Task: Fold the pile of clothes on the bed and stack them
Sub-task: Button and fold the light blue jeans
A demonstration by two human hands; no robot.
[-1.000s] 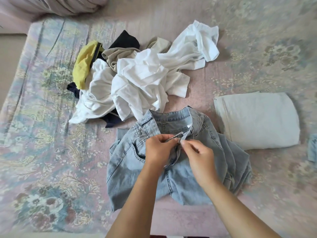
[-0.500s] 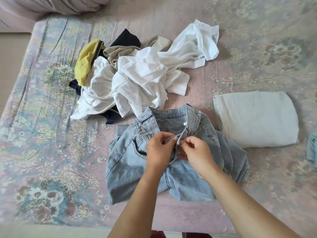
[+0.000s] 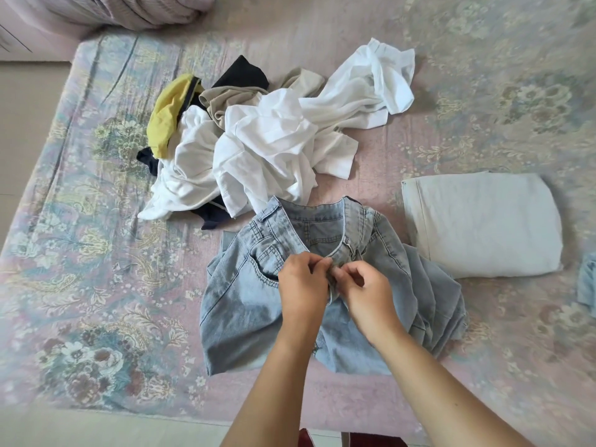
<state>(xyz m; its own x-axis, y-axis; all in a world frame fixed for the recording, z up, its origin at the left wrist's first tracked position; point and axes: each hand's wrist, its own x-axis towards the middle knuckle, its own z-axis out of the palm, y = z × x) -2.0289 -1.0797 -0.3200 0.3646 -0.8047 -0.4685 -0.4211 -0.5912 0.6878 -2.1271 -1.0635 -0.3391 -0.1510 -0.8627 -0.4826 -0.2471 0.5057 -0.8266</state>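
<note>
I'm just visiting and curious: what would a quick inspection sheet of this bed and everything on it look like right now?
Surface: bed covered with a pink floral sheet.
Job's things: light blue jeans spread at the near edge; unfolded pile of clothes behind them, white, yellow, beige and dark pieces; folded cream garment to the right.
Clutter: a scrap of blue fabric at the right edge.
Hands: left hand and right hand both pinch the jeans at the fly.
Cables: nothing seen.
Surroundings: rolled pink bedding at the far end; pale floor on the left.
</note>
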